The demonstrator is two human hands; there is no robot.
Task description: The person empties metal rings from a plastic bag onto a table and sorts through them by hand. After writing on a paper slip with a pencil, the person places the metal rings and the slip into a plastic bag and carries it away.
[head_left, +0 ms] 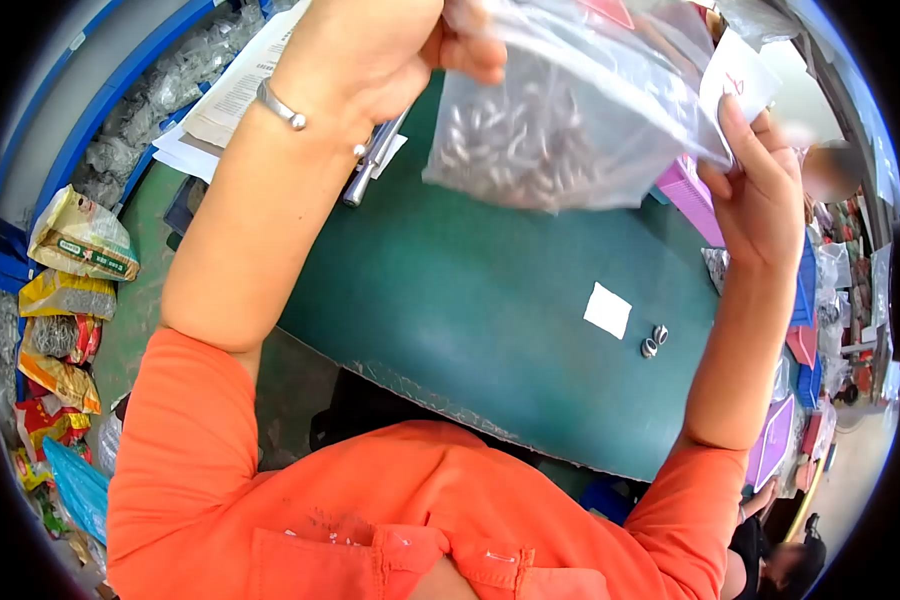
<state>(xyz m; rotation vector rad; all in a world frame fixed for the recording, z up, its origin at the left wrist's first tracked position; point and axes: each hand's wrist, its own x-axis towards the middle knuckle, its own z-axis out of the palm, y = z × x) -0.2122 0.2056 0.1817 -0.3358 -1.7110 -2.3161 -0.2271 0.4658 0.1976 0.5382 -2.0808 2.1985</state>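
A clear plastic bag [600,150] filled with small silvery metal pieces [520,140] hangs above the green table. At its upper left corner my left hand [395,50] is closed on the plastic, its fingertips partly cut off by the frame's top edge. My right hand [765,200] pinches the bag's right edge together with a white paper slip [740,78] that bears a red handwritten mark. Below, on the tabletop, lie a small white paper [607,310] and two shiny metal rings or beads [654,341].
The green tabletop [450,300] has a worn front edge. Papers [235,100] and a pen-like tool [375,160] lie at the left. Pink baskets [690,200] stand right. Printed sacks [82,240] line the left floor beside blue bins of plastic bags. Other people are at the right.
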